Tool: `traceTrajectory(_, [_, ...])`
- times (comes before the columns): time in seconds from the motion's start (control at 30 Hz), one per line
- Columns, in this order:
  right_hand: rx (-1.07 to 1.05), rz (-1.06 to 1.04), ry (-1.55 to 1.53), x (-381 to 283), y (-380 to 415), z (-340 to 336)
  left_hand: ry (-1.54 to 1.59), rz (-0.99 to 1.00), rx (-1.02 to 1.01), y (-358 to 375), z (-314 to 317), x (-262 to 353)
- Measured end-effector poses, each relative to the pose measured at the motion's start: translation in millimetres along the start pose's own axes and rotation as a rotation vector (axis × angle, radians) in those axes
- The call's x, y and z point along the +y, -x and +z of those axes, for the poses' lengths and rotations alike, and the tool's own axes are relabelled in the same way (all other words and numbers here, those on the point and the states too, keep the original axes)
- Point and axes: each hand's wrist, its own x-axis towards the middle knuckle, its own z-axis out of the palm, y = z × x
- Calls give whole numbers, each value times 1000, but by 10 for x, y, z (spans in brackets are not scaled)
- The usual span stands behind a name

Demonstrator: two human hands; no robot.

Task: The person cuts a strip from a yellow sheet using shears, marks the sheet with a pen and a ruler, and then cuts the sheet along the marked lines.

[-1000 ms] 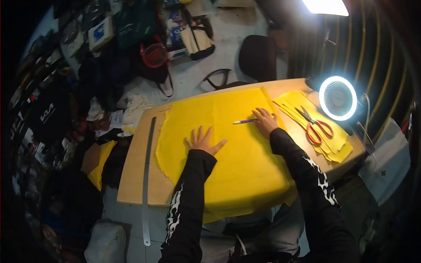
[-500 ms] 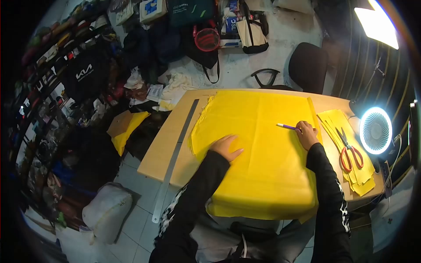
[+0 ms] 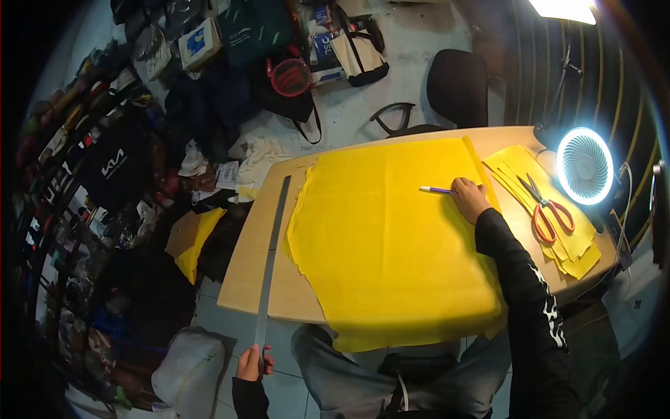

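My left hand (image 3: 251,363) is closed round the near end of a long metal ruler (image 3: 273,237), which juts past the table's front edge. The ruler's far part lies along the left side of the table. A large yellow fabric sheet (image 3: 391,230), with a ragged left edge, covers the middle and hangs over the front. Above its upper right part, my right hand (image 3: 471,199) grips a white and purple pen (image 3: 437,190), tip pointing left. Red-handled scissors (image 3: 546,209) rest on folded yellow fabric pieces (image 3: 579,241) to the right of that hand.
The wooden table (image 3: 244,279) stands before my knees. A lit round fan (image 3: 585,166) is at its right end. Behind are a dark chair (image 3: 457,87) and bags (image 3: 359,52) on the floor. Cluttered shelves (image 3: 63,188) line the left; a pale sack (image 3: 188,370) sits below.
My left hand has left the yellow fabric and moved down and left to take the ruler's near end. My right hand still holds the pen. The whole view has shifted and tilted.
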Motion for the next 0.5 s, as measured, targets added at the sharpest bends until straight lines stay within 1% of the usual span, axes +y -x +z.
traceTrajectory(0.03, [-15, 6, -6, 0, 7, -2, 26, 62, -19, 8, 33, -52])
traceTrajectory(0.17, [-56, 24, -15, -8, -8, -53, -55, 206, 54, 164, 193, 4])
traceTrajectory(0.2, [-63, 26, -18, -7, -16, -61, -61, 219, 59, 193, 217, 28])
traceTrajectory(0.23, [2, -3, -1, -9, 1, -58, -71, 231, 64, 224, 223, 50])
traceTrajectory(0.37, [-7, -3, 3, 11, -2, -109, -48, 245, 44, 339, 338, 204])
traceTrajectory(0.47, [90, -5, 7, 113, -21, -79, -25, 280, -2, 414, 505, 324])
traceTrajectory(0.5, [127, 68, -14, 165, -71, -67, -16, 293, -26, 428, 568, 367])
